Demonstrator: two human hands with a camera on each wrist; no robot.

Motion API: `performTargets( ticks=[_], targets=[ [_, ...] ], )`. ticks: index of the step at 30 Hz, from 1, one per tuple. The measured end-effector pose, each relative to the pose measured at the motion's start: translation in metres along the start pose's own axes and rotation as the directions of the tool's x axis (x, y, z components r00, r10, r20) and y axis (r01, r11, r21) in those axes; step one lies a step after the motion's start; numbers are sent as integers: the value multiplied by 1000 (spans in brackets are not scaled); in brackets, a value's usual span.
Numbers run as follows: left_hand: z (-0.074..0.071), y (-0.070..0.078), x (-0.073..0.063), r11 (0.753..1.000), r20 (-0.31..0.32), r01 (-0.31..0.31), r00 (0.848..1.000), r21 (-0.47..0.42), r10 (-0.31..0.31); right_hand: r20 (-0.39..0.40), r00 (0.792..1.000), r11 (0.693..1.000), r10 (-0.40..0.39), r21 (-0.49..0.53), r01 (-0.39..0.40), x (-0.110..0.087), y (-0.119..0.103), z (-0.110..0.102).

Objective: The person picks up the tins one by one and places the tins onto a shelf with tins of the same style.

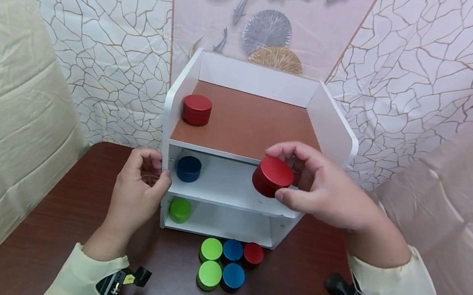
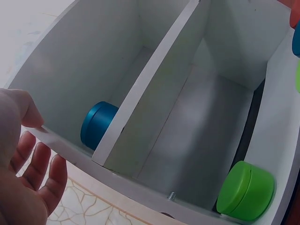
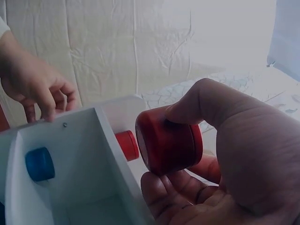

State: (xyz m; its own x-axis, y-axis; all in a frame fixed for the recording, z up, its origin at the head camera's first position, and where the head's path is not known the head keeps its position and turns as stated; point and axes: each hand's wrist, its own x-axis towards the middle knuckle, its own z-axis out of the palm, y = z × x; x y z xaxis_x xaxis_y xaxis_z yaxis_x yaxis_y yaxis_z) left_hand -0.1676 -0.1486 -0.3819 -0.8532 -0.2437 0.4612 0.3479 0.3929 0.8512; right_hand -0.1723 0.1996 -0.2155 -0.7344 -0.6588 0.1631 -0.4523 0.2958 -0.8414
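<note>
My right hand [image 1: 320, 187] pinches a red round tin [image 1: 273, 176] between thumb and fingers, tilted in front of the shelf unit's upper right. In the right wrist view the red tin [image 3: 168, 140] hangs clear of the boards. My left hand [image 1: 138, 189] is at the unit's left side, its fingers loosely bent and its thumb touching the front edge, as the left wrist view shows. The white shelf unit [image 1: 233, 211] bears a red tin [image 1: 196, 110] on its brown top, a blue tin [image 1: 188, 169] on the middle shelf and a green tin [image 1: 180, 210] at the bottom, all at the left.
On the dark wooden table [image 1: 291, 282], before the unit, stand two light green tins [image 1: 209, 275], two blue tins [image 1: 232, 277] and a red tin [image 1: 253, 255] close together. Behind the unit is a patterned wall covering [image 1: 110, 53]; cloth [image 1: 4, 89] hangs at both sides.
</note>
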Motion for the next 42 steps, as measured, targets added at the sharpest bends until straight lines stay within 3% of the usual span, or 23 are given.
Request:
performTargets(
  ticks=[13, 19, 30, 42],
  targets=[
    [0, -1, 2, 1000, 2, -6, 1000, -8, 6, -51, 993, 983, 106, -147, -113, 42, -22, -22],
    [2, -2, 2, 1000, 11, -15, 1000, -8, 15, -63, 986, 977, 153, -138, -160, 63, -20, -30],
    [5, -4, -2, 1000, 12, 2, 1000, -16, -2, -94, 946, 930, 312, -173, -324, 98, -16, -31],
    [2, -1, -1, 1000, 5, -3, 1000, 0, 3, -82, 948, 927, 309, -199, -319, 117, -10, -34]
  ],
)
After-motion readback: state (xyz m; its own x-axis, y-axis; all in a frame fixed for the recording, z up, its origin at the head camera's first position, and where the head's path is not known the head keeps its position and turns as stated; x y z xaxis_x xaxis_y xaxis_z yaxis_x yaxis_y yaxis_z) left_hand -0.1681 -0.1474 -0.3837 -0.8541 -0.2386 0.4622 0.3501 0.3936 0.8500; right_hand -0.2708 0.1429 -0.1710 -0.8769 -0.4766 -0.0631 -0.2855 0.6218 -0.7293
